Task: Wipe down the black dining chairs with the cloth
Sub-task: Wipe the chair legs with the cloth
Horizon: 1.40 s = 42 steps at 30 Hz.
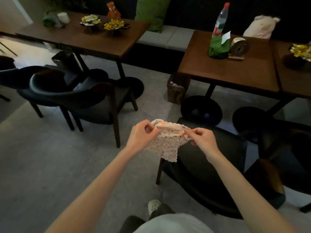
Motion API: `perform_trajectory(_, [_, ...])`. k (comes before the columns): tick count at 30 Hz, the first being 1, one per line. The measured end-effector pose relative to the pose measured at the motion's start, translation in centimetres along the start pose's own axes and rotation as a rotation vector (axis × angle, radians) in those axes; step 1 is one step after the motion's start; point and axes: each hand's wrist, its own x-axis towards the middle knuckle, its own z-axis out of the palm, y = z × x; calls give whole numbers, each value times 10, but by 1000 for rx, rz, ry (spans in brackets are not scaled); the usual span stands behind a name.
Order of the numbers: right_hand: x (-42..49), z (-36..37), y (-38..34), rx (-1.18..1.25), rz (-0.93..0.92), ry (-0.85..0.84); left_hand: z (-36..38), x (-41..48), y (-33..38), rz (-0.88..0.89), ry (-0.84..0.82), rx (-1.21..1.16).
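Now, with your left hand (143, 133) and right hand (203, 137) each pinching the cloth (168, 142) above the nearest black chair (218, 148), fold it into a flat pad before you wipe.

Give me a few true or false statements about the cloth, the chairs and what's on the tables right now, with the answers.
1. The left hand and the right hand both pinch the cloth. True.
2. The cloth is plain blue. False: it is pale with small dots.
3. The cloth lies flat on the seat of the chair. False: it hangs from the hands in the air.
4. A red-capped bottle stands on the right table. True.
5. The bin stands on that table. False: it stands on the floor beside the table's base.
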Motion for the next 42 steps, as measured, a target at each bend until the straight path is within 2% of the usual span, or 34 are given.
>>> perform_trajectory(7, [39,12,1,-42,181,46,3,93,-31,-15,-232,16])
perform_trajectory(11, [50,26,9,-47,251,60,10,149,-48,39,-393,28])
perform_trajectory(13, [55,37,11,-74,260,133,15,175,-53,71,-469,44])
perform_trajectory(16, [61,61,7,10,290,247,22,210,-57,141,-594,76])
perform_trajectory(21, [57,110,-6,109,394,547,25,252,-61,335,-832,151])
perform_trajectory(24, [52,131,-7,55,519,678,30,268,-63,380,-947,203])
perform_trajectory(30, [38,148,-6,-37,691,778,54,277,-57,526,-972,275])
perform_trajectory(34, [35,153,5,-282,757,953,81,267,-51,732,-1073,301])
perform_trajectory(35, [33,154,11,-375,790,953,88,262,-51,782,-1132,332])
perform_trajectory(38, [31,162,30,-715,837,804,112,245,-57,837,-1279,494])
perform_trajectory(40, [37,173,37,-788,699,688,125,236,-67,896,-1290,587])
perform_trajectory(42, [48,188,44,-749,589,541,132,232,-80,906,-1261,614])
